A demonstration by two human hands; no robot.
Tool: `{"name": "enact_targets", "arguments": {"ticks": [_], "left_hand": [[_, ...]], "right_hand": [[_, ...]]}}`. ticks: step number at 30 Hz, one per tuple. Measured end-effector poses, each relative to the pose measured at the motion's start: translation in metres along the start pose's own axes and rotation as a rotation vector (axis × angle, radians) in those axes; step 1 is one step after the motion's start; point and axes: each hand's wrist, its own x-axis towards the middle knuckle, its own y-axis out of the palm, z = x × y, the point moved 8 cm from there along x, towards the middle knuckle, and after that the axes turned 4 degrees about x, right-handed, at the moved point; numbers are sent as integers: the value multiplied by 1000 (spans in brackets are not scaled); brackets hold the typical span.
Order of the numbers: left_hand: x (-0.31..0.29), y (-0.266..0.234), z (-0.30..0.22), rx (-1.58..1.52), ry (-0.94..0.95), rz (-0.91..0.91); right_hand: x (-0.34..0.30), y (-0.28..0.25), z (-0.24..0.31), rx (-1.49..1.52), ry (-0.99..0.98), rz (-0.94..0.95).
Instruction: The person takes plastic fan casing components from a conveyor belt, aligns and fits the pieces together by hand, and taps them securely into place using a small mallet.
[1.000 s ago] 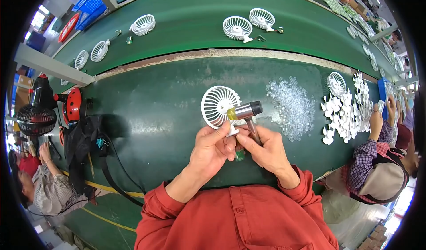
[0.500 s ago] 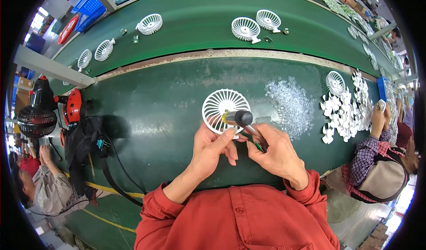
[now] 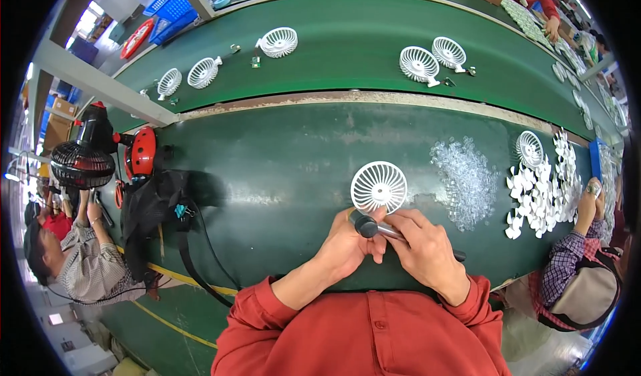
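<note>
- Our left hand [image 3: 347, 246] has its grip closed around the head of a dark cylindrical tool [image 3: 368, 226].
- Our right hand [image 3: 427, 250] has its grip wrapped shut around the same tool's shaft, whose tail sticks out past the wrist.
- Just beyond our fingertips lies a white round fan grille [image 3: 378, 186] on the green tabletop [image 3: 280, 162], its edge touching the tool's head.
- Further right of our right grip we see a heap of small clear parts [image 3: 467, 176], then white fan blades [image 3: 544, 192].
</note>
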Motion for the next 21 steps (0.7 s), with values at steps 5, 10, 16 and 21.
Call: {"name": "enact_targets", "arguments": {"ticks": [5,10,16,21], "left_hand": [[-4,2,1,16,-94,12],[-10,0,-8,161,-74,33],[-23,-3,-15,711,204,-66],[-54,46,-45,1603,1124,-121]], "right_hand": [[1,7,-1,-47,-19,16],[3,-16,-12,187,55,-222],[2,-7,-57,1000,697,-155],[9,11,-86,1020,832,-91]]}}
